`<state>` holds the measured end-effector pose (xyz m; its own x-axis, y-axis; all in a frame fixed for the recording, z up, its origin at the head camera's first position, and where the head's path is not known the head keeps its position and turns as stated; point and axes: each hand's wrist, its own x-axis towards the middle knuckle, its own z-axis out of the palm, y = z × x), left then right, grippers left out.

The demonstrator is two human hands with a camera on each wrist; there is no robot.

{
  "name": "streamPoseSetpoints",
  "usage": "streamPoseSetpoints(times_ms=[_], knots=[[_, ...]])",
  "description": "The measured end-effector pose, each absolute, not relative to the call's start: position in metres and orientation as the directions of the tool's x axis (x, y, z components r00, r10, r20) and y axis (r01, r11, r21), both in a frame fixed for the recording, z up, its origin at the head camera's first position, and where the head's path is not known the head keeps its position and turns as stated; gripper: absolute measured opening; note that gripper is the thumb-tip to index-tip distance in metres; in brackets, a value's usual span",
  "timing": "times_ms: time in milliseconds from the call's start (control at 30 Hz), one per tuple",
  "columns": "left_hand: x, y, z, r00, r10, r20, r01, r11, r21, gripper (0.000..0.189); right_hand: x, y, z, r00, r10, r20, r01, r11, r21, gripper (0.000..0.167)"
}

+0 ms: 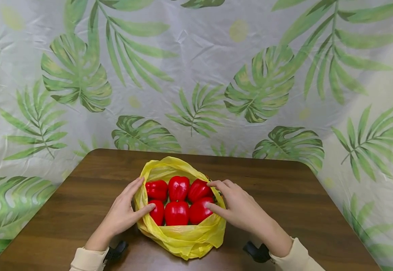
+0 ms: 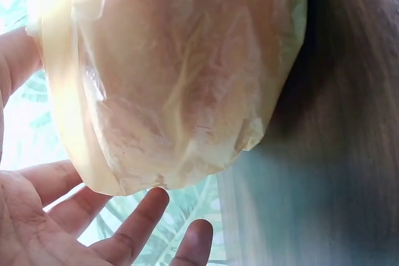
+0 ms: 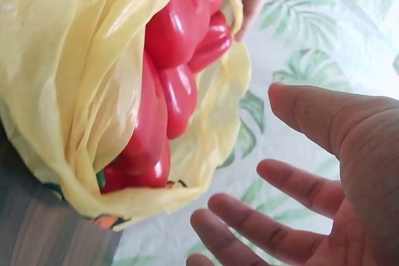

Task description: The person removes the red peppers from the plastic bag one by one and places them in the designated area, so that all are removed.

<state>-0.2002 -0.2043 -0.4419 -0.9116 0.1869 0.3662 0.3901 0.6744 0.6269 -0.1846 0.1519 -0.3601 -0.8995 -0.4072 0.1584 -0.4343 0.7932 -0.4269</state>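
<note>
Several shiny red bell peppers sit in two rows inside a yellow plastic bag with its mouth wide and its rim rolled down. My left hand is at the bag's left side, fingers spread along the outside and thumb reaching over the rim by a front pepper. In the left wrist view, those fingertips come right at the bag's lower edge. My right hand hovers at the right rim with thumb and fingers apart. The right wrist view shows its palm and spread fingers beside the bag, holding nothing.
The bag stands on a dark brown wooden table with rounded far corners. Behind it hangs a pale cloth printed with green leaves. Dark straps or mounts show at both wrists, near cream sleeves.
</note>
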Motion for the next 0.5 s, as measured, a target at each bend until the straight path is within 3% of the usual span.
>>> streamPoseSetpoints(times_ms=[267,500], knots=[[-0.200,-0.208,-0.447,-0.913,0.188,0.363,0.391,0.664,0.637,0.095,-0.203,0.143,-0.360,-0.845,-0.528,0.083,-0.485,0.692,-0.535,0.048],[-0.199,-0.208,-0.449,-0.913,0.202,0.353,0.397,0.633,0.665,0.097,-0.221,0.143,-0.359,-0.810,-0.586,-0.034,-0.442,0.647,-0.622,0.053]])
